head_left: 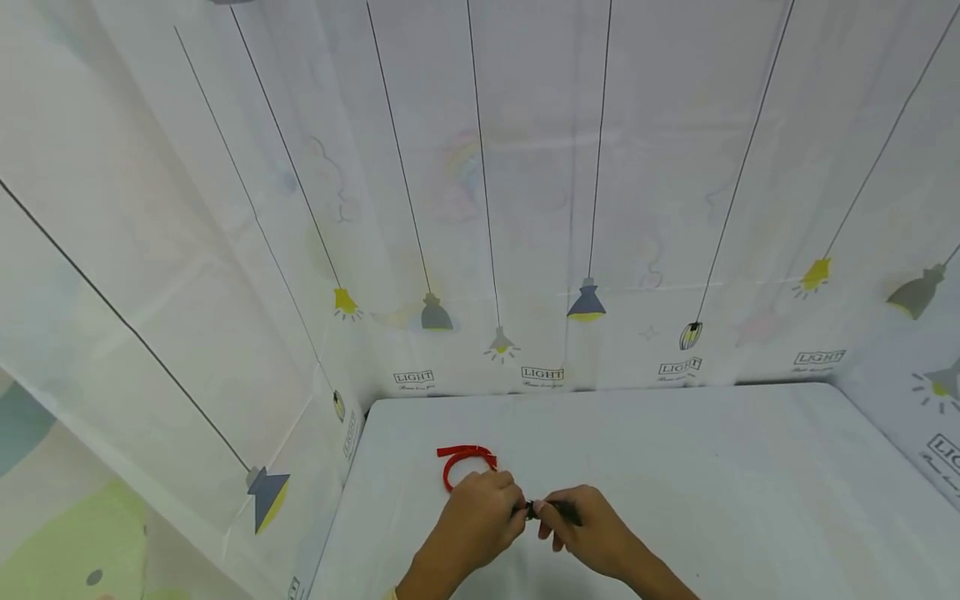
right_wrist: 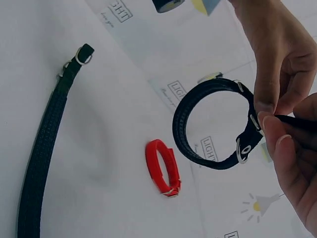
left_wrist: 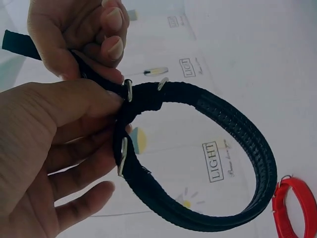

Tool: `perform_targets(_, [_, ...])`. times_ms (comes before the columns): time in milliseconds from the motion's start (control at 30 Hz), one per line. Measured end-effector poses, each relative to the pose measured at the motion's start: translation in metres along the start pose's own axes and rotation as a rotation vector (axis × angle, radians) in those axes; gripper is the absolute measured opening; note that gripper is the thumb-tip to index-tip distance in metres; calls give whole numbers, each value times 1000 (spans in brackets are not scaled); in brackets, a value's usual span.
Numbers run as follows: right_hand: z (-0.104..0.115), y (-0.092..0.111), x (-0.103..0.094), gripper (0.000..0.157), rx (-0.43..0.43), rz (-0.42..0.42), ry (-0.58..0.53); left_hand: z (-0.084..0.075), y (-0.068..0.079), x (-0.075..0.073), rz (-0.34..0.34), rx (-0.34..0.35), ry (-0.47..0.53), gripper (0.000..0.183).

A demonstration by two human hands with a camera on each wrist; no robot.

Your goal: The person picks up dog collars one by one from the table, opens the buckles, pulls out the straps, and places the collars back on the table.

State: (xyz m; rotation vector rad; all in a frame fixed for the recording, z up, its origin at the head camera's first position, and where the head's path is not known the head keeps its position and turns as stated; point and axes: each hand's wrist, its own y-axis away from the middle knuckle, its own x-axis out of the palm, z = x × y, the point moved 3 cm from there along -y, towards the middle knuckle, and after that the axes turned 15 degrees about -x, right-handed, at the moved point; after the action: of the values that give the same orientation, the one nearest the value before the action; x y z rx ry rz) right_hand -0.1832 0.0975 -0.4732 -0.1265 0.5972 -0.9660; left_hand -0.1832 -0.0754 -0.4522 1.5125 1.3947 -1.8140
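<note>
Desk (head_left: 720, 467): white; work held above it.
Left hand (head_left: 478, 517): pinches black collar (left_wrist: 267, 171) beside its loop (left_wrist: 130, 91).
Right hand (head_left: 594, 532): pinches the tail (left_wrist: 20, 45).
Black collar: curled into a ring, between both hands.
Red collar (right_wrist: 153, 163): apart, on desk beyond left hand.
Tail: juts past right hand; best kept flat, drawn evenly.
Loop: likely wants steadying close by, strap untwisted.

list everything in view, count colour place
table: 1, white, lower head view
looped strap: 1, dark, above the table
collar: 1, red, lying on the table
second strap: 1, dark, left in right wrist view
cloth: count unclear, mostly white, around the table
lamp prints: many, yellow, grey, blue, on the cloth
sleeve edge: 1, pale yellow, bottom of head view
left hand: 1, bare, gripping looped strap
right hand: 1, bare, gripping looped strap
</note>
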Motion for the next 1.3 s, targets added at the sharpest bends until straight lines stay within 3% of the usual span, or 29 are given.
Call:
perform_targets(133, [0,1,3,27,23,1,-2,-4,-1,0,74,24,-107,12])
perform_targets(233, [-1,1,4,27,28,4,11,-5,-3,1,126,55,-125,12])
perform_targets(433, [-2,3,6,29,6,13,32,1,-2,11,173,118,-32,7])
perform_targets(667, [-4,3,4,31,-25,9,8,8,1,23,116,176,66,6])
perform_targets(833, [-5,5,3,33,40,22,-27,13,3,25,135,176,152,3])
perform_targets(967, [-6,7,2,34,102,38,-63,14,3,25,191,165,192,4])
perform_targets(1133, [-6,8,1,34,84,56,-81,15,4,28,248,137,222,4])
perform_targets(1300, [-5,9,-1,29,43,61,-44,12,6,24,216,162,187,4])
